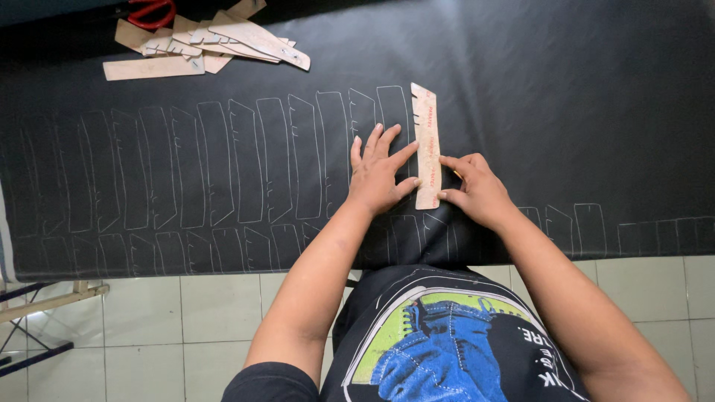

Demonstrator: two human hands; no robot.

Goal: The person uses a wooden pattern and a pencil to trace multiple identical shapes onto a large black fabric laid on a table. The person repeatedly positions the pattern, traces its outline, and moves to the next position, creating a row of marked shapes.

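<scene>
Printed dark shirt (439, 342) lowest in view; above it, left hand (378, 175) spread flat — fingers pinning cardboard template (426, 145) on black sheet (566, 112). Right hand (471, 187) pinching template's right edge. Spare templates (208, 41), red scissors (153, 11) far left.

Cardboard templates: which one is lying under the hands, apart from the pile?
The long notched cardboard template on the black sheet; the left hand presses it flat, the right hand touches its edge. The others lie stacked in a pile beside red scissors.
</scene>
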